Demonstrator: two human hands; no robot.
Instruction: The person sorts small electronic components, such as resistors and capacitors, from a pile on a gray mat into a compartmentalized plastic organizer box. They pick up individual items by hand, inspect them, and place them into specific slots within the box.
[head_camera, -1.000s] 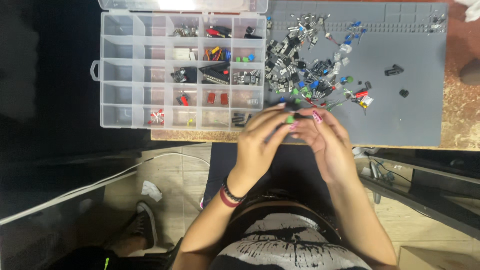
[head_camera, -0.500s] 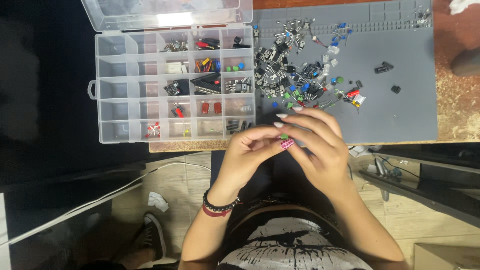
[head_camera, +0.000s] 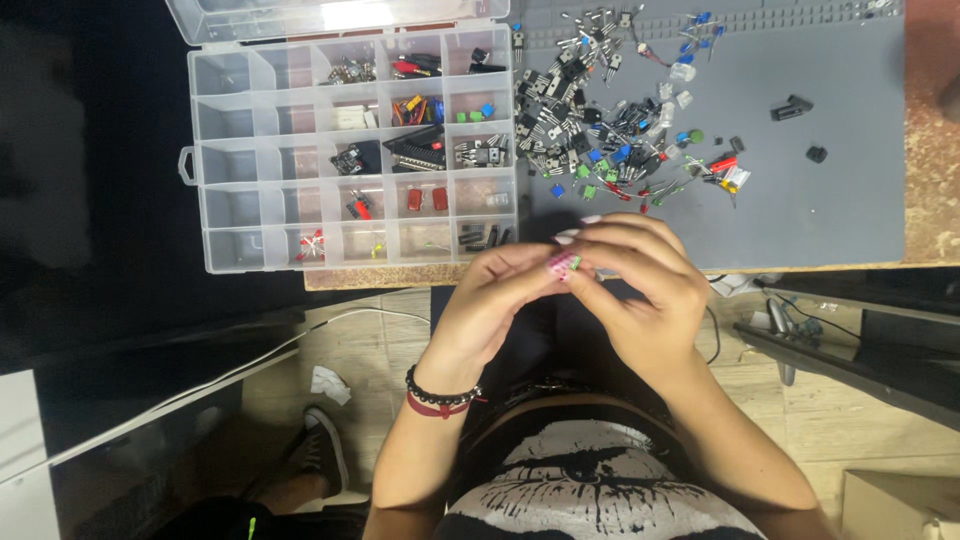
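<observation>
While both fingertips meet, the left hand and right hand pinch a small green component.

Both hands meeting fingertip to fingertip in front of the torso.
Left hand reaches up from a bent forearm, two bands on its wrist, fingers curled toward the right. Right hand arches over from the right, fingers bent, its tips touching those of the left hand.
</observation>
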